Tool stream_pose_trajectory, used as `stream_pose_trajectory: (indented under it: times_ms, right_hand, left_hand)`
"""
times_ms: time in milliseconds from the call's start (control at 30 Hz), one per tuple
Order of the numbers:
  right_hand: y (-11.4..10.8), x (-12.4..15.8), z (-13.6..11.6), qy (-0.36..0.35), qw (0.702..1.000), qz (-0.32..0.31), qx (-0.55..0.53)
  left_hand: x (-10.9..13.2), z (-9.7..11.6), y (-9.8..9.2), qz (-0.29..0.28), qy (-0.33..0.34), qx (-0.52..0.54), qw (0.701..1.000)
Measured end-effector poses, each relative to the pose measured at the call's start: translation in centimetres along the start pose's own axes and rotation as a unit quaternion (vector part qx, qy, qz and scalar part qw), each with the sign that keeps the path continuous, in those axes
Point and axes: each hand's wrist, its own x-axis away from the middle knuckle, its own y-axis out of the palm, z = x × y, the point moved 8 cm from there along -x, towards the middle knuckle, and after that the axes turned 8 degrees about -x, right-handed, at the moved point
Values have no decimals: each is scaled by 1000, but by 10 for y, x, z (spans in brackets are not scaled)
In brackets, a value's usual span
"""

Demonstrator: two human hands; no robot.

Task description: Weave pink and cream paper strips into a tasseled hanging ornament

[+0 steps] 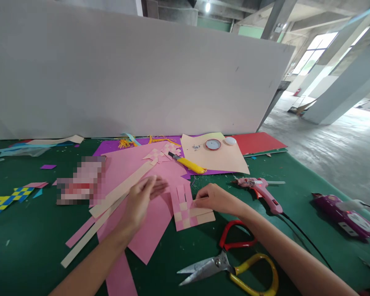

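Note:
My left hand (pixel 142 199) hovers above pink paper sheets (pixel 156 234), its fingers stretched out and slightly blurred, holding nothing I can see. To its right lies a small piece of woven paper (pixel 181 222), pink and cream in a checkered pattern, with slits in its upper part. My right hand (pixel 214 197) is at the right edge of this weave, with bent fingers pinching a cream paper strip (pixel 203 212) that sticks out to the right. Long cream strips (pixel 123 189) lie under and beside my left hand.
Scissors (pixel 216 263) with red and yellow handles lie near my right forearm. Further right are a pink glue gun (pixel 262 191) and a purple corded device (pixel 347 216). A yellow utility knife (pixel 189 163) lies behind the weave. A white board (pixel 135 78) stands along the back.

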Motion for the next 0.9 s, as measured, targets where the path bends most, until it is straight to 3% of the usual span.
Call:
stream_pose_trajectory:
  times_ms: [67, 167, 233, 333, 400, 533, 767, 900]
  right_hand:
    - [-2, 3, -3, 0, 1000, 19, 15]
    - [-14, 13, -11, -13, 994, 78, 81]
    - [-25, 21, -19, -24, 977, 128, 166]
    - [-32, 32, -22, -23, 954, 151, 259]
    - [-29, 36, -20, -36, 951, 131, 278]
    - [-13, 42, -17, -80, 952, 88, 282]
    - [-7, 40, -15, -93, 952, 99, 275]
    - [-9, 40, -16, -92, 956, 103, 258]
  left_hand:
    - [-4, 14, -21, 90, 61, 41, 993]
    - [5, 43, -32, 172, 188, -94, 962]
    - [20, 63, -12, 136, 303, -237, 913]
    - [50, 63, 41, -10, 442, -415, 795]
    - [65, 47, 69, -118, 457, -478, 741]
    - [78, 20, 92, -199, 431, -563, 677]
    - [74, 11, 94, -209, 403, -598, 660]
    - [74, 13, 93, -204, 400, -596, 666]
